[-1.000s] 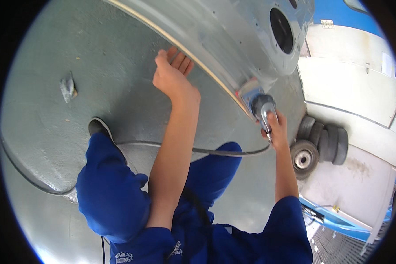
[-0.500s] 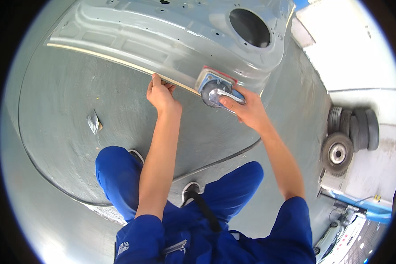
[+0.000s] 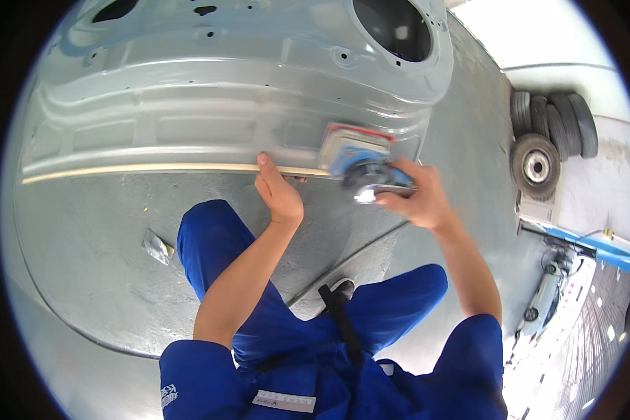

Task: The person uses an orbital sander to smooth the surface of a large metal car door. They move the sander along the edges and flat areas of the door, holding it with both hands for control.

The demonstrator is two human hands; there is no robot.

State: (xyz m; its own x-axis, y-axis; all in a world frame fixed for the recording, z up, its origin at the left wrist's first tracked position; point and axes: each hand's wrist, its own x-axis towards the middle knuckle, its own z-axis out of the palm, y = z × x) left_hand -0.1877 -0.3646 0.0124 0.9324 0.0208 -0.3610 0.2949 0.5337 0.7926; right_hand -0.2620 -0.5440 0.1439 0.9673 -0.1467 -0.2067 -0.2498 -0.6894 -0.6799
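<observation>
A grey car door panel [image 3: 210, 129] spans the upper part of the view, with a yellowish strip [image 3: 133, 169] along its near edge. My left hand [image 3: 281, 196] grips that edge, thumb on top and fingers curled underneath, partly hidden. In my right hand [image 3: 420, 196] is a power sander [image 3: 364, 175] with a blue body and a square pad edged in red. The pad rests on or just over the panel near its right end. Motion blurs the sander, so exact contact is hard to tell.
A large round hole [image 3: 392, 31] opens in the panel's upper right. On the grey floor lie a crumpled silvery piece [image 3: 157, 246] and a dark hose [image 3: 346, 260] passing by my feet. Several tyres [image 3: 567, 126] and a wheel [image 3: 535, 166] stand by the right wall.
My view has shifted, so the panel shows lower and more level. The sander has turned slightly and is more blurred. My left hand keeps its hold on the panel's edge.
</observation>
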